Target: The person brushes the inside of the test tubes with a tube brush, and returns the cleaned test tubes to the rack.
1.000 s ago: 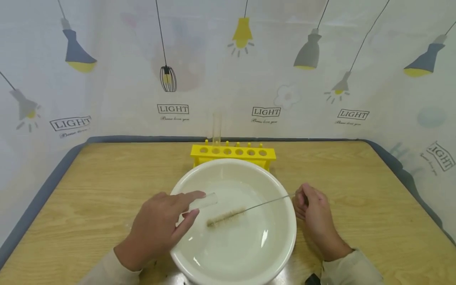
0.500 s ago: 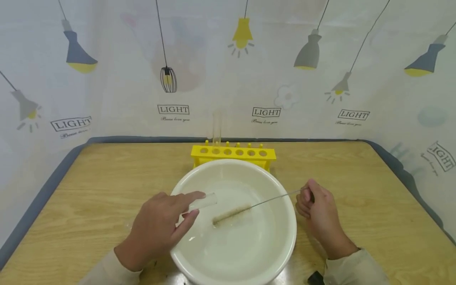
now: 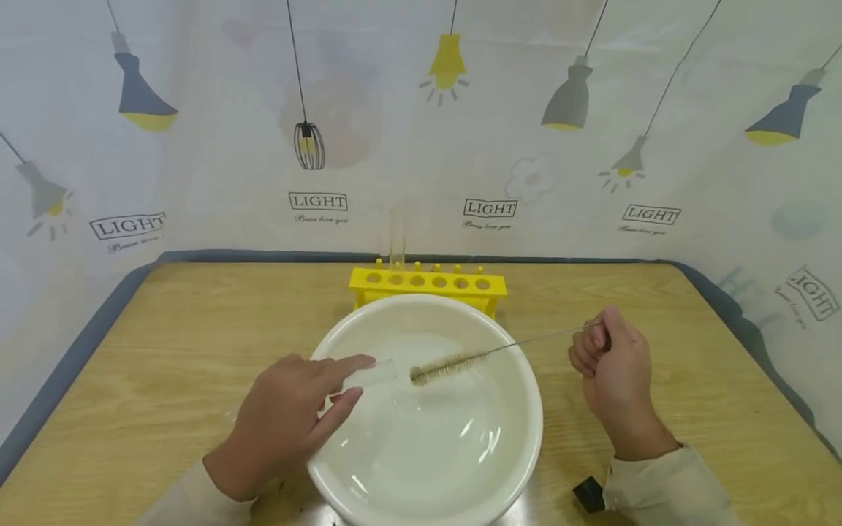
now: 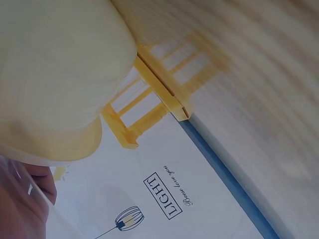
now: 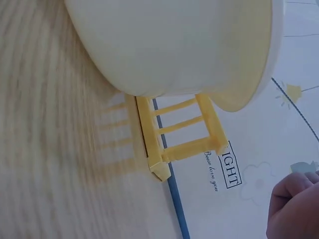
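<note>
My left hand (image 3: 283, 416) grips a clear test tube (image 3: 378, 374) over the left rim of a white basin (image 3: 536, 409), its mouth pointing right. The palm hides the tube's middle. To the right of the basin, my right hand (image 3: 618, 372) has its fingers curled round the thin wire handle of a test tube brush (image 3: 454, 367). The tan bristles hang over the basin, tip just right of the tube's mouth and apart from it. In the right wrist view, the twisted wire (image 5: 298, 107) runs down towards the curled hand (image 5: 296, 204).
Behind the basin stands a yellow test tube rack (image 3: 427, 282) with another clear tube (image 3: 397, 237) upright in it. A small black object (image 3: 588, 494) lies by the right sleeve. Lamp-printed sheeting (image 3: 408, 146) borders the wooden table (image 3: 691, 380).
The right hand has moved right and away from me, raising the brush and drawing its tip nearer the tube's mouth level. The left hand and its test tube have barely moved.
</note>
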Demonstrator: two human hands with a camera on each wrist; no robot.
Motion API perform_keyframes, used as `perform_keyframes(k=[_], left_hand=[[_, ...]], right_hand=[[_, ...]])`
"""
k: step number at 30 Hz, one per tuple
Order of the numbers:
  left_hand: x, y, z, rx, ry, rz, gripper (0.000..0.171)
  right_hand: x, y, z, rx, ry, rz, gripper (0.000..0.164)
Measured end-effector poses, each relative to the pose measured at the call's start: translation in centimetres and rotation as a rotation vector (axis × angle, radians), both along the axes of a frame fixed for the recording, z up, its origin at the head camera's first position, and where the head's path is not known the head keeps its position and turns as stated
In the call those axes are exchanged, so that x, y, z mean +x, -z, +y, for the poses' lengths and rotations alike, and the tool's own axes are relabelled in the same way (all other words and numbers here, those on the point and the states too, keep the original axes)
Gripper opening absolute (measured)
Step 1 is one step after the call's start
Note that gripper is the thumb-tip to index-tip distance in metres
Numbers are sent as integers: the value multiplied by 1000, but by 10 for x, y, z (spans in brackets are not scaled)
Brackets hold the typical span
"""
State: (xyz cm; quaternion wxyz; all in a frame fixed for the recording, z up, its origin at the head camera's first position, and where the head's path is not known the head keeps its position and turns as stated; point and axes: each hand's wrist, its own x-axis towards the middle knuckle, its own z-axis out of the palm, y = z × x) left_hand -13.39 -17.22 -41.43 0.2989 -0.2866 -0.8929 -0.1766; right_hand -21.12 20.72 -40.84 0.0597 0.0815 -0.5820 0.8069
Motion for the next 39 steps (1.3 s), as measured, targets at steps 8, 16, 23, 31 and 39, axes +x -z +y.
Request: perform_keyframes(k=[8,16,23,31,39], left_hand=[[1,-2,-1,-19,-17,-26,32],[0,-2,1,-11,-6,-7,33],[1,-1,-1,-23,-17,-20,37],[3,-4,-2,-29,-31,-27,32],[2,-3,0,-38,-27,-7,34]], right_hand=[[3,2,1,-97,23,-17,48],[6,3,-1,-122,42,-32,49],[7,2,-3,-118,38,-41,49],[8,-1,-5,-142,20,-28,50],[11,-3,-6,-134,25,-34,49]])
